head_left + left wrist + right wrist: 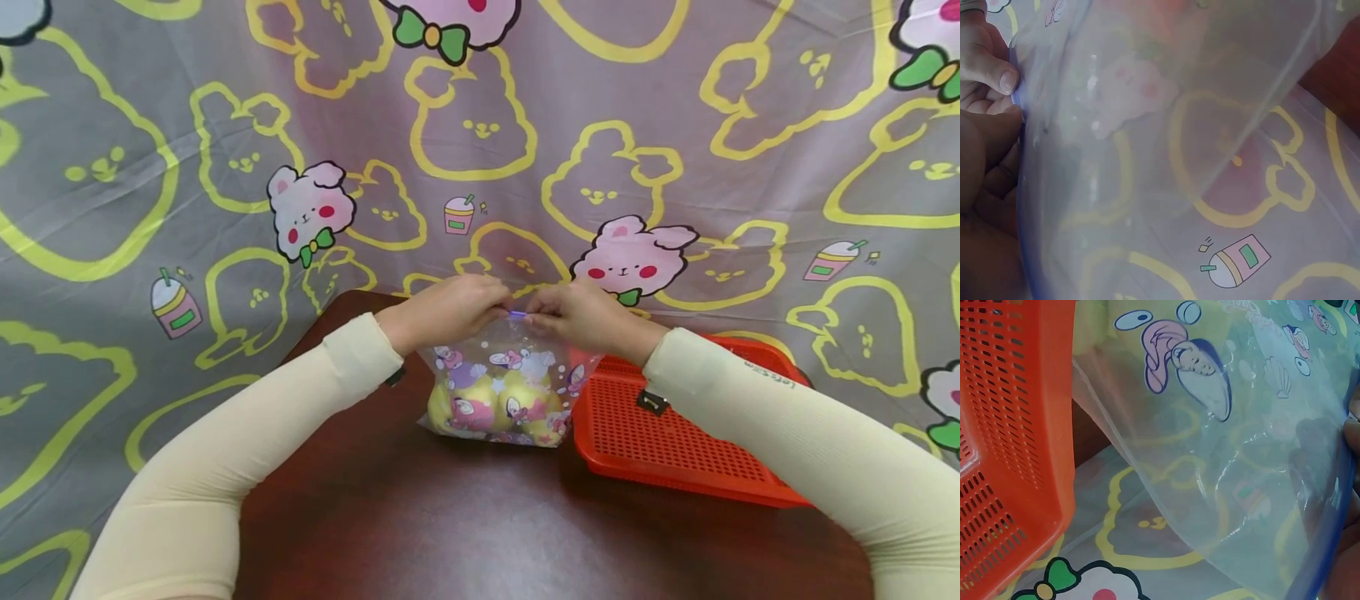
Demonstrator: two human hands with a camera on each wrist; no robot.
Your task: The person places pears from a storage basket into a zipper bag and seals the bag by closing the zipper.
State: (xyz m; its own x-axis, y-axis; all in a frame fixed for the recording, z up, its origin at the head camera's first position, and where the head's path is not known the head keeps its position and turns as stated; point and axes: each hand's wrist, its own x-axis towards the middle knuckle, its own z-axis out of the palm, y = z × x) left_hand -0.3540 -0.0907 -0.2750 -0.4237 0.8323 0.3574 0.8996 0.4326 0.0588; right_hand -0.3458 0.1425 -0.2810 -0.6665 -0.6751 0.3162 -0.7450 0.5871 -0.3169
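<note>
Both hands, left hand point(450, 310) and right hand point(581, 317), pinch the cartoon-printed zip bag's point(498, 392) top; sleeve lettering unreadable.

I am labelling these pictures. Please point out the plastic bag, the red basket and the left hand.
plastic bag point(517, 367), head view, printed front.
red basket point(660, 442), head view, perforated floor.
left hand point(450, 310), head view, back of hand.

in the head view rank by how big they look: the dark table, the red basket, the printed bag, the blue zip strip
1. dark table, by far the widest.
2. red basket, though a sleeve hides part of it.
3. printed bag, pinched at its top by both hands.
4. blue zip strip, only a sliver showing between the fingers.
</note>
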